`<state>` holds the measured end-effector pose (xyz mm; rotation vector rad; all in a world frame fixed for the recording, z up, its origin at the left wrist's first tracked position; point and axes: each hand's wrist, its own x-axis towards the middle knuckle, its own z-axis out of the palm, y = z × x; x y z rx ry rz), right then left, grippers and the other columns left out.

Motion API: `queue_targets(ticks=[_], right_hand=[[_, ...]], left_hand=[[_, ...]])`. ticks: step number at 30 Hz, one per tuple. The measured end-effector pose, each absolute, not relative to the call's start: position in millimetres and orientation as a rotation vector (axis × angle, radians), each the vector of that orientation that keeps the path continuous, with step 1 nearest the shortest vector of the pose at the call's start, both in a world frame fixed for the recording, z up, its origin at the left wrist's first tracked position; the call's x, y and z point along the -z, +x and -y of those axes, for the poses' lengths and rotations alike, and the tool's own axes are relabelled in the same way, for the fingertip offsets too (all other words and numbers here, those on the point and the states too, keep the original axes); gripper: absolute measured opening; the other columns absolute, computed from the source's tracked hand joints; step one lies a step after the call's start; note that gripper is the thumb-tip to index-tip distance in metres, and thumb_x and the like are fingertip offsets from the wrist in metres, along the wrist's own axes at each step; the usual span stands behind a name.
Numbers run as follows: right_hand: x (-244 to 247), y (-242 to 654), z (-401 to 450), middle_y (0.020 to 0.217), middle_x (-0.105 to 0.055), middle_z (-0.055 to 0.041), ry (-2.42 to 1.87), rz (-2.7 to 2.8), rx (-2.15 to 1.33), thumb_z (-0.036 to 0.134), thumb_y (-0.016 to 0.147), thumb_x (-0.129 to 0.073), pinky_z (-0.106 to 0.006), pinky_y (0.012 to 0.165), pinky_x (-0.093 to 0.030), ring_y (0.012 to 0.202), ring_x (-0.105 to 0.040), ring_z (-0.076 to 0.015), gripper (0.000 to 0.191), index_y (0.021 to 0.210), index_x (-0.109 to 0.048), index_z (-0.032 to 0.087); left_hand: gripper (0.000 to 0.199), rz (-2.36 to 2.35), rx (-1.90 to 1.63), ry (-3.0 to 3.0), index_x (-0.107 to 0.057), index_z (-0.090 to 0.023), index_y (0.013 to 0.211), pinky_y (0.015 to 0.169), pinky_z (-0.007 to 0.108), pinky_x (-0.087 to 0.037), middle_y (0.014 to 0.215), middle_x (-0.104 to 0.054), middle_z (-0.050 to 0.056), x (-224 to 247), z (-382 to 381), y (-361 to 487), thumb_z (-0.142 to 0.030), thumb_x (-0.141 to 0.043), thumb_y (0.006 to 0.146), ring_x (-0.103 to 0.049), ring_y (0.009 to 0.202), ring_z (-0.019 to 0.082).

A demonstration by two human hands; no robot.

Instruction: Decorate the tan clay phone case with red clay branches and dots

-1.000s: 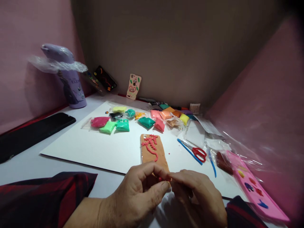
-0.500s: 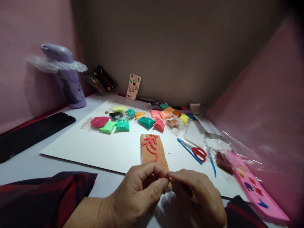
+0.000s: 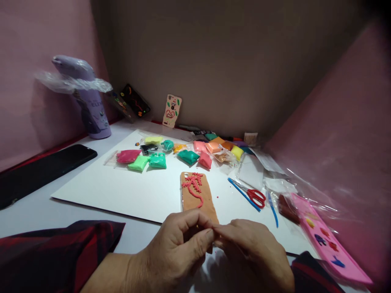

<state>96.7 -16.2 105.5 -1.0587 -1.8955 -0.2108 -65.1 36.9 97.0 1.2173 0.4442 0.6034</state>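
A phone case [image 3: 207, 199] covered in tan clay lies on the white board [image 3: 131, 193], with a red clay branch [image 3: 195, 187] dotted with small balls on its upper part. Over its lower end, my left hand [image 3: 183, 240] is closed, thumb and forefinger pinched together. My right hand [image 3: 253, 248] meets it there, fingers drawn together and touching the left fingertips. Whatever lies between the fingertips is hidden or too small to name. One tiny red ball [image 3: 217, 197] sits on the board right of the case.
Several clay packets [image 3: 187, 157] lie across the back of the board. Red-handled scissors [image 3: 255, 195] and blue tools [image 3: 273, 209] lie at right, near a pink tray [image 3: 332, 240]. A black phone [image 3: 61, 167] and purple tumbler [image 3: 91, 101] stand left; a decorated case [image 3: 172, 110] leans behind.
My right hand has shifted slightly left, its fingertips now closer against my left thumb and forefinger. My left hand and the case have hardly moved.
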Motion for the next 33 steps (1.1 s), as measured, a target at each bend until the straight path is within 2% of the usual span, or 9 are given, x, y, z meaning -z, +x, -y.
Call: queue_targets(ticks=[3,7,10,12,15,18,25,30,33], right_hand=[[-102.9,99.8,14.2,0.054,-0.057,0.0032,-0.938,1.876,0.189,0.016,0.089,-0.052,-0.020,0.037,-0.036,0.041,-0.051,-0.0087,0.018,0.101,-0.065,0.018],[-98.8,97.4,21.1,0.063,-0.065,0.0011,-1.043,1.896,0.057,0.012,0.086,-0.054,-0.021,0.046,-0.045,0.051,-0.059,-0.0102,0.021,0.104,-0.063,0.019],[-96.2,92.4,26.4,0.065,-0.065,0.0018,-1.190,1.723,0.063,0.010,0.086,-0.055,-0.023,0.052,-0.044,0.055,-0.059,-0.0106,0.014,0.091,-0.061,0.022],[-94.1,90.7,27.8,0.064,-0.062,0.0016,-1.237,1.622,0.053,0.016,0.089,-0.054,-0.024,0.053,-0.043,0.055,-0.056,-0.0112,0.009,0.085,-0.059,0.022],[-91.8,91.7,27.7,0.063,-0.060,0.0008,-1.201,1.652,-0.054,0.029,0.094,-0.048,-0.024,0.053,-0.042,0.057,-0.054,-0.0121,0.015,0.082,-0.055,0.022],[-91.6,93.7,27.1,0.061,-0.057,0.0015,-1.166,1.669,-0.102,0.036,0.093,-0.050,-0.023,0.051,-0.041,0.054,-0.052,-0.0115,0.019,0.081,-0.053,0.022],[-92.9,101.9,18.2,0.065,-0.060,0.0025,-1.310,1.679,-0.026,0.023,0.095,-0.046,-0.021,0.050,-0.042,0.053,-0.055,-0.0102,0.012,0.087,-0.055,0.022],[-89.6,112.8,8.2,0.059,-0.054,0.0045,-1.265,1.703,-0.065,0.025,0.095,-0.041,-0.020,0.043,-0.037,0.045,-0.048,-0.0082,0.018,0.081,-0.051,0.021],[-89.4,117.4,3.9,0.059,-0.053,0.0046,-1.316,1.712,-0.024,0.024,0.094,-0.044,-0.021,0.044,-0.037,0.046,-0.049,-0.0086,0.015,0.081,-0.051,0.021]], left_hand=[[0.038,-0.444,-0.509,1.138,-0.053,-0.013,0.078,0.040,0.016,-0.025,0.048,-0.043,-0.006,-98.7,-36.5,-64.3,-0.049,-0.059,0.085,-0.037,0.039,0.005],[0.040,-0.439,-0.482,1.112,-0.052,-0.013,0.073,0.038,0.015,-0.026,0.041,-0.043,-0.006,-99.2,-36.3,-64.3,-0.051,-0.056,0.085,-0.037,0.034,0.004],[0.036,-0.433,-0.506,1.106,-0.054,-0.013,0.073,0.038,0.014,-0.025,0.046,-0.044,-0.005,-100.0,-36.0,-65.1,-0.046,-0.055,0.087,-0.036,0.037,0.003],[0.031,-0.425,-0.583,1.203,-0.058,-0.012,0.079,0.042,0.015,-0.030,0.055,-0.049,-0.003,-101.0,-36.2,-66.2,-0.041,-0.055,0.089,-0.040,0.044,0.004],[0.024,-0.374,-0.762,1.503,-0.064,-0.012,0.089,0.052,0.017,-0.038,0.066,-0.055,0.001,-102.9,-37.1,-68.6,-0.032,-0.051,0.092,-0.048,0.056,0.007],[0.022,-0.334,-0.851,1.688,-0.066,-0.011,0.090,0.057,0.018,-0.041,0.068,-0.060,0.003,-104.1,-37.6,-70.3,-0.024,-0.049,0.093,-0.052,0.061,0.008],[0.020,-0.339,-0.909,1.788,-0.065,-0.011,0.094,0.059,0.018,-0.043,0.073,-0.064,0.004,-100.3,-39.2,-70.7,-0.021,-0.049,0.093,-0.056,0.063,0.009],[0.017,-0.210,-0.984,1.890,-0.063,-0.013,0.096,0.055,0.016,-0.044,0.071,-0.062,0.003,-99.8,-39.7,-70.8,-0.014,-0.047,0.091,-0.055,0.060,0.009],[0.014,-0.125,-1.028,1.980,-0.060,-0.013,0.096,0.055,0.016,-0.044,0.067,-0.060,0.003,-96.5,-37.9,-67.3,-0.013,-0.047,0.092,-0.056,0.059,0.010]])
